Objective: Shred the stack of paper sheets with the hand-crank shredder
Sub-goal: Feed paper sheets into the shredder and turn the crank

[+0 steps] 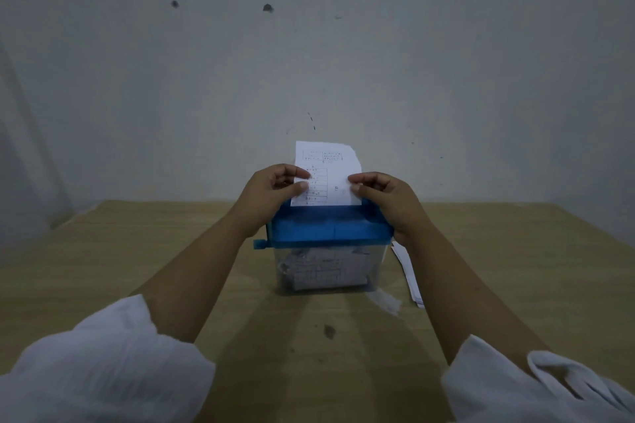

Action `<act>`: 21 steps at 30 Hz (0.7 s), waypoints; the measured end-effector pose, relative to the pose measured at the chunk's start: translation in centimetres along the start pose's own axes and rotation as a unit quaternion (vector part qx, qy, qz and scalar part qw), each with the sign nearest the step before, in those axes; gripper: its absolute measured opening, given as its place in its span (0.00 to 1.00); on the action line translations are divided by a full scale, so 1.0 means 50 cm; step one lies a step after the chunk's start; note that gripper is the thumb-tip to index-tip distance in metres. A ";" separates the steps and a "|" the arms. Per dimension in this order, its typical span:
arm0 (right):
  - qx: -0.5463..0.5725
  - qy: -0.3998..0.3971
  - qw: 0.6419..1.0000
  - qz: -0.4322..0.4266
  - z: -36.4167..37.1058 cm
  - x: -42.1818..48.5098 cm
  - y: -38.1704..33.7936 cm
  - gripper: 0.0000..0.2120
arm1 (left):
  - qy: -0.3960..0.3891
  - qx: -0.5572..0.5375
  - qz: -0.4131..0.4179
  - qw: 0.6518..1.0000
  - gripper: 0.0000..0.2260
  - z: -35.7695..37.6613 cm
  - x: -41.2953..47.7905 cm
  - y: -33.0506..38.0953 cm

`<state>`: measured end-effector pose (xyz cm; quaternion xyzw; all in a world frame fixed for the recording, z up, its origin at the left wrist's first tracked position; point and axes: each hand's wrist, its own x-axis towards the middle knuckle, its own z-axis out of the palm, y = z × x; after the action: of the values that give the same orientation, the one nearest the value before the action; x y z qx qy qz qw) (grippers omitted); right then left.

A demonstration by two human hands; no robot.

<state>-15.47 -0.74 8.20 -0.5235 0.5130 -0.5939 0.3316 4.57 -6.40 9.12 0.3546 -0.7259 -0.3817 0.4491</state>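
So one printed sheet point(331, 178) stands upright in the slot of the blue-topped shredder point(330, 228), mid-desk. The left hand point(268, 196) and right hand point(388, 203) each pinch a side edge between thumb and fingers point(298, 172). The clear bin point(326, 271) underneath holds shreds, and spare sheets point(409, 271) lie just right of it on the wooden desk point(137, 251).

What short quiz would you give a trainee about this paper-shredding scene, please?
1. True or false: the left hand and the right hand both pinch the printed sheet.
2. How does that sheet stand? A) crumpled in a ball B) upright in the slot of the shredder's blue top C) folded in half
3. Fill in: spare paper sheets lie on the wooden table to the shredder's ____.
Key: 1 true; 2 B; 3 right.
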 end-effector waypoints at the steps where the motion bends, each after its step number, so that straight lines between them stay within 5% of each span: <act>1: 0.002 -0.002 1.000 -0.001 -0.001 -0.005 0.000 0.06 | -0.007 -0.007 -0.002 1.000 0.05 -0.002 -0.005 0.001; 21: -0.092 0.009 0.995 -0.043 -0.013 -0.028 -0.020 0.04 | 0.046 0.099 0.015 0.994 0.06 -0.009 -0.051 0.014</act>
<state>-15.62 1.01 8.79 -0.5682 0.5451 -0.5628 0.2516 5.73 -4.01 8.90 0.4037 -0.7436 -0.2848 0.4505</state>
